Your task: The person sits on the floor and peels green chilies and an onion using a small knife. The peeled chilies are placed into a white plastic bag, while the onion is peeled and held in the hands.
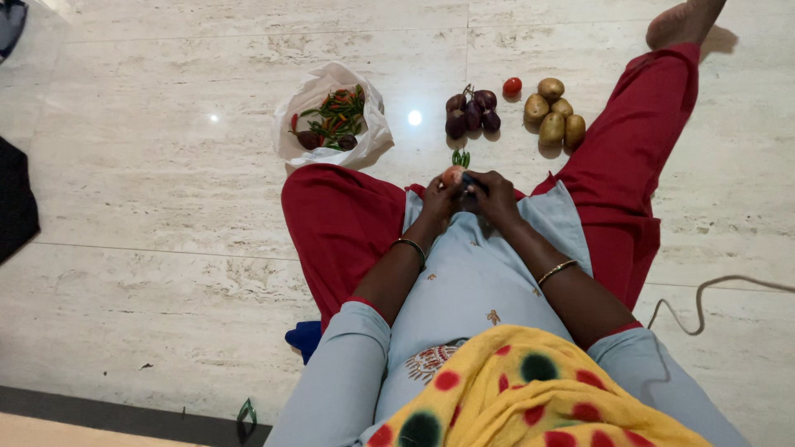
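Sitting on the marble floor (166, 207), the person cups a small round onion (452, 175) in the left hand (439, 197); the right hand (495, 194) grips it too. It looks firm, light, with slippery skin, best pinched around its middle.

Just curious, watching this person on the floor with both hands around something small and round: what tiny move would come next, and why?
Probably a small turn of the reddish round vegetable in the left hand, since the right hand presses close against it as if peeling or cutting. What the right hand holds is too small to tell.
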